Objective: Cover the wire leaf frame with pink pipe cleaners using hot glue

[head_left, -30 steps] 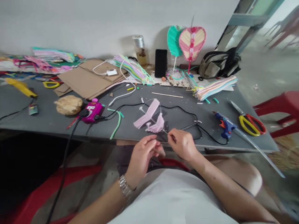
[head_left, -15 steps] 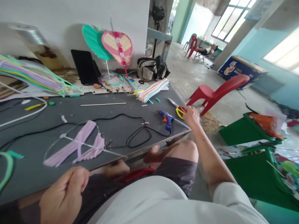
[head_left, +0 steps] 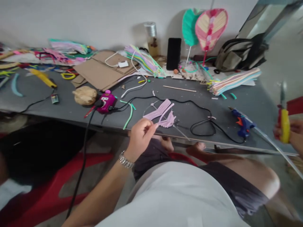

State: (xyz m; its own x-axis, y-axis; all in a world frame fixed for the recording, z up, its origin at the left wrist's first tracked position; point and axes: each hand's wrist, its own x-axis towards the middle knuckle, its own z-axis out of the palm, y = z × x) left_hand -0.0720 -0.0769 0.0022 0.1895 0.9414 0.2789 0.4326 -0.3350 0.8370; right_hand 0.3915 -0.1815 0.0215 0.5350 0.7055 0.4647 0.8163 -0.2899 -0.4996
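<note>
My left hand, wearing a metal watch, is closed in a pinch at the table's front edge. Between its thumb and finger is the end of a loose lilac pipe cleaner. That strip leads to a partly covered wire frame, with rows of lilac pipe cleaners across it and a thin stem pointing front right. At the far right, my right hand grips scissors by their red and yellow handles, blades pointing up. A blue glue gun lies between the hands, a clear glue stick trailing from its back.
A black cord runs across the table to a purple power socket. Behind stand a phone, a pink heart-shaped fan and a bag. Pipe cleaner bundles and cardboard lie along the back.
My right hand has lifted the scissors off the table. My left hand has moved to the lilac piece and pinches its loose strip. The view has swung left.
</note>
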